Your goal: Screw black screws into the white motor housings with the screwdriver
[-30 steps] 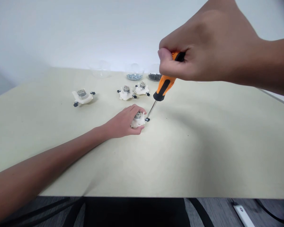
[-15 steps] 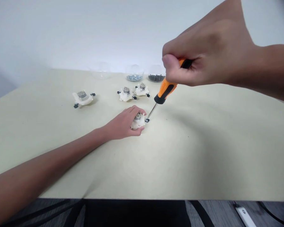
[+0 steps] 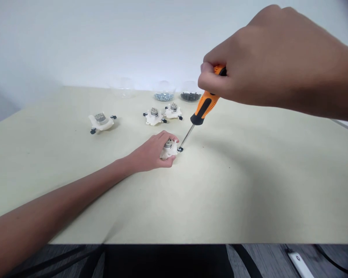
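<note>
Motor unit (image 3: 169,153) rests about the middle of the worktop (image 3: 208,204), and the left grip (image 3: 150,152) is wrapped around it, thumb on the near side, fingers on the far side. Its white body looks like stiff, light plastic, maybe a little smooth; most of the weight is probably in the metal motor (image 3: 168,144). It is better to hold it low, across the white sides; the small black foot (image 3: 180,149) at the right could bend under strong pressure. The right grip (image 3: 249,65) is clenched on the orange screwdriver (image 3: 204,106), whose tip is at this foot; its ribbed handle should not slip easily. Farther stand three similar units (image 3: 154,116), then clear cups (image 3: 163,85).
</note>
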Demonstrator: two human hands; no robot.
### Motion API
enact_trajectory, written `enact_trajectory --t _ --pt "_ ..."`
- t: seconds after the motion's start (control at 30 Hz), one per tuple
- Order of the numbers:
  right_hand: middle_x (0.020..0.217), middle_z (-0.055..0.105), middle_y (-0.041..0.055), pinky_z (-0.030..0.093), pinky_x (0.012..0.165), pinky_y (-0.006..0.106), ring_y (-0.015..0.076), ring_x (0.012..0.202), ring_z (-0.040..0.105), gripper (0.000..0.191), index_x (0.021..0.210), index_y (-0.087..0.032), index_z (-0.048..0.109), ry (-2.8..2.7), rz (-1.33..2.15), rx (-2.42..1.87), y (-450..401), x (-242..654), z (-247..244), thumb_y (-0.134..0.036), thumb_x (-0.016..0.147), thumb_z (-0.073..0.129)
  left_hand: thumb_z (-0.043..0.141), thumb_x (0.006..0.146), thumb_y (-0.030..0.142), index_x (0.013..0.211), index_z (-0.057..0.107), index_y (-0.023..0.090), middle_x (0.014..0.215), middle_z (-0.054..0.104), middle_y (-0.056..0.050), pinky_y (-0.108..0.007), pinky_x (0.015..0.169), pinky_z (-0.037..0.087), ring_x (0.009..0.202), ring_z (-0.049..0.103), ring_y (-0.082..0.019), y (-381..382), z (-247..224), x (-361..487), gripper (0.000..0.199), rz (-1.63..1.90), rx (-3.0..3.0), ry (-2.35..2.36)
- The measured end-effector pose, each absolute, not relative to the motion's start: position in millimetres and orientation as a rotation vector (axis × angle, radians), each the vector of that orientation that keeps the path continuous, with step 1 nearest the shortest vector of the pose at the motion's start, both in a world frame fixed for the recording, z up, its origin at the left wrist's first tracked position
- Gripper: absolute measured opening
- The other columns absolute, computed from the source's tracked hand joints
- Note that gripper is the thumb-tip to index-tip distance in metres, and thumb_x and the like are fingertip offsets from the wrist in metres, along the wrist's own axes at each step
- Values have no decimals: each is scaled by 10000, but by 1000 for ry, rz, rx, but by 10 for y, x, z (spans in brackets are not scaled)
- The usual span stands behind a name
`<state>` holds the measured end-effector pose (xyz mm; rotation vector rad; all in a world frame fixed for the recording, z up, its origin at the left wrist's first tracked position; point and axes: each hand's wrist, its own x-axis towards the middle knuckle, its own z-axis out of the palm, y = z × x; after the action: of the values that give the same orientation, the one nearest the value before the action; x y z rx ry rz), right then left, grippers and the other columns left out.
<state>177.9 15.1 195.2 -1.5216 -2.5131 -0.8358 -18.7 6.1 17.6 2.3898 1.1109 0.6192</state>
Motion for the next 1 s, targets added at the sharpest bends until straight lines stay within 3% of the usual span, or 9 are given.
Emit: enact_trajectory --t 0.17,0.33,0.47,0.53,0.63,0.73,0.8,0.9,1.0 --pt "479 386 37 202 464 306 161 462 262 247 555 -211 429 -2556 -808 -1517 130 1776 1956 -346 760 399 562 793 333 1155 458 231 1141 537 -48 -372 859 447 949 543 -217 54 185 -181 390 618 2406 1103" --pt "475 217 0 182 538 312 129 530 125 193 547 -184 308 -2557 -812 -1065 131 1795 1874 -209 721 387 559 788 313 1144 469 235 1141 539 -52 -370 852 446 942 544 -222 47 196 -186 375 604 2431 1091" --pt "519 148 -5 158 572 317 129 570 101 200 544 -188 256 -2532 -814 -853 193 1846 1809 -189 710 367 563 789 317 1151 463 227 1126 540 -51 -364 852 445 945 540 -221 47 194 -192 386 607 2430 1085" --pt "521 147 -1 162 583 315 114 549 144 205 535 -192 252 -2545 -815 -830 231 1883 1796 -190 715 349 564 790 319 1152 460 225 1125 539 -47 -362 857 442 947 536 -218 49 191 -193 388 608 2427 1082" --pt "533 149 12 176 588 303 81 561 333 297 506 -192 257 -2510 -784 -919 286 1946 1781 -285 778 329 562 789 316 1151 460 228 1131 536 -43 -356 860 438 943 532 -212 49 192 -191 386 603 2420 1086" --pt "547 258 16 205 571 267 77 724 486 446 490 -199 311 -2442 -608 -1120 335 2007 1759 -510 794 409 565 786 320 1150 461 230 1135 534 -44 -356 859 436 940 527 -211 48 197 -191 390 591 2414 1091" --pt "581 361 17 227 559 250 105 860 539 481 490 -198 345 -2415 -498 -1186 358 2030 1745 -575 749 495 567 784 323 1151 461 230 1128 534 -44 -357 854 435 933 526 -210 49 197 -192 393 587 2407 1094" --pt "605 436 10 253 551 239 152 1013 558 443 483 -186 363 -2397 -415 -1223 357 2026 1744 -477 744 573 567 783 322 1148 461 230 1113 535 -46 -356 840 435 924 528 -210 55 190 -194 392 593 2397 1099" --pt "603 482 -18 266 557 228 125 1023 574 377 487 -163 371 -2425 -435 -1218 313 2009 1784 -294 797 540 563 785 319 1154 457 227 1116 535 -49 -351 817 439 912 530 -207 61 180 -196 395 602 2374 1106"
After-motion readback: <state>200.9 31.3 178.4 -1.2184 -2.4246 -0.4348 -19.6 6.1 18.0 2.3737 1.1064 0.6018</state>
